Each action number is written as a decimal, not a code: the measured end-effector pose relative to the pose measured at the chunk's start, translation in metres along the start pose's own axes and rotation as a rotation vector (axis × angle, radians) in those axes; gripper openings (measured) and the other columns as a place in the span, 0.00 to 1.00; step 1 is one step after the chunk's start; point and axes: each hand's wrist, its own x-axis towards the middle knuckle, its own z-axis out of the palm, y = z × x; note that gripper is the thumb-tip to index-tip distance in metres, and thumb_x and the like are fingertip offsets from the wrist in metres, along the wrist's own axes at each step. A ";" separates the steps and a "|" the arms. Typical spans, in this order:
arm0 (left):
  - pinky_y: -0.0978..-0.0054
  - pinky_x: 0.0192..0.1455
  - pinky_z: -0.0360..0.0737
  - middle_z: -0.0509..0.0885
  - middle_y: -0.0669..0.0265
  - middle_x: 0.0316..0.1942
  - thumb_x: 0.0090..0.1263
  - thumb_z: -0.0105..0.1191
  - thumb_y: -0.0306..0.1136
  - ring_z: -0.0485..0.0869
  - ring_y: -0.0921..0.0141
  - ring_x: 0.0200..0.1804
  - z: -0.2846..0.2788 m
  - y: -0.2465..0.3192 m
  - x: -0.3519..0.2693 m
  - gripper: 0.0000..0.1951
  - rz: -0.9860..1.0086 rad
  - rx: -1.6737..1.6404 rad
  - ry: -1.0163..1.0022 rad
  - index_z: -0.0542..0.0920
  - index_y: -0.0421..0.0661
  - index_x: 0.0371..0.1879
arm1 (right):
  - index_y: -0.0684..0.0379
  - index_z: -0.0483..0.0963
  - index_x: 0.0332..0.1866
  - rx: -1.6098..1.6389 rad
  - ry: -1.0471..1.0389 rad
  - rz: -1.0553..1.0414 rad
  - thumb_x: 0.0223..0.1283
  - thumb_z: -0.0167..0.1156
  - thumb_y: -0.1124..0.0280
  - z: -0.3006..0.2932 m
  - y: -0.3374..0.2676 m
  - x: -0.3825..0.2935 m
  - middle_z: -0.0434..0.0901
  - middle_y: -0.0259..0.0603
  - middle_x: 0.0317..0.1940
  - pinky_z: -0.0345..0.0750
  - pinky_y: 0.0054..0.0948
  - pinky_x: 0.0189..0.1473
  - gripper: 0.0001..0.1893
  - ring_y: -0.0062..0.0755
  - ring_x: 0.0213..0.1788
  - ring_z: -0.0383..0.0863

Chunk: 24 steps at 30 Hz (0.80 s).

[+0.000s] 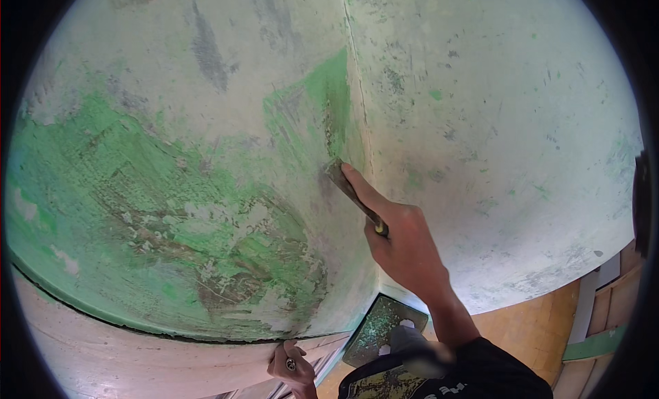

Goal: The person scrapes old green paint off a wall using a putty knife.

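My right hand (404, 239) is closed around a flat-bladed scraper (355, 195), with a finger stretched along the blade. The blade's tip meets the left wall (309, 167), close to the inside corner. Just above the tip, a bare green patch (337, 90) shows a dark, rough streak. Farther left and lower, green paint (170, 157) lies mixed with brown and whitish scraped areas. My left hand (292, 365), wearing a ring, has its fingers curled at the wall's dark lower edge (206, 340). Whether it grips that edge cannot be told.
A crack (360, 85) runs down the corner. The right wall (489, 141) is pale with grey and green specks. Below, a dark platform (363, 329) scattered with green flakes stands under my feet. Orange-brown tiled floor (535, 316) and stacked boards (592, 342) lie at lower right.
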 end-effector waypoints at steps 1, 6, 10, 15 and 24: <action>0.70 0.23 0.73 0.76 0.66 0.10 0.77 0.43 0.32 0.77 0.67 0.14 -0.001 -0.001 0.000 0.19 0.011 0.017 -0.005 0.80 0.38 0.23 | 0.46 0.62 0.80 -0.010 0.044 -0.053 0.54 0.56 0.87 0.005 0.003 -0.002 0.78 0.61 0.26 0.75 0.51 0.38 0.44 0.64 0.29 0.79; 0.69 0.24 0.74 0.76 0.66 0.09 0.77 0.43 0.32 0.77 0.67 0.13 0.006 0.006 0.003 0.19 0.001 0.010 0.020 0.80 0.39 0.23 | 0.49 0.66 0.77 -0.042 0.035 0.049 0.53 0.54 0.90 -0.004 -0.014 0.001 0.75 0.67 0.32 0.75 0.35 0.34 0.42 0.66 0.28 0.72; 0.69 0.25 0.74 0.76 0.65 0.09 0.77 0.43 0.32 0.77 0.67 0.13 0.005 0.005 0.001 0.19 -0.037 0.002 0.028 0.80 0.38 0.23 | 0.49 0.66 0.77 -0.078 0.023 0.021 0.53 0.53 0.90 0.002 -0.009 -0.005 0.75 0.67 0.31 0.75 0.39 0.34 0.42 0.68 0.30 0.74; 0.69 0.25 0.74 0.76 0.65 0.09 0.76 0.44 0.32 0.76 0.67 0.12 0.003 0.005 0.002 0.18 0.000 -0.002 0.009 0.80 0.38 0.23 | 0.49 0.65 0.78 -0.109 0.074 0.038 0.53 0.53 0.89 0.006 -0.007 -0.001 0.76 0.66 0.30 0.76 0.42 0.36 0.42 0.68 0.31 0.75; 0.69 0.24 0.73 0.76 0.64 0.10 0.77 0.43 0.32 0.77 0.66 0.13 0.002 0.003 0.002 0.18 0.016 0.035 0.002 0.80 0.38 0.23 | 0.46 0.60 0.80 -0.155 0.028 0.038 0.55 0.55 0.86 0.007 -0.001 -0.005 0.77 0.59 0.24 0.74 0.54 0.38 0.44 0.63 0.29 0.80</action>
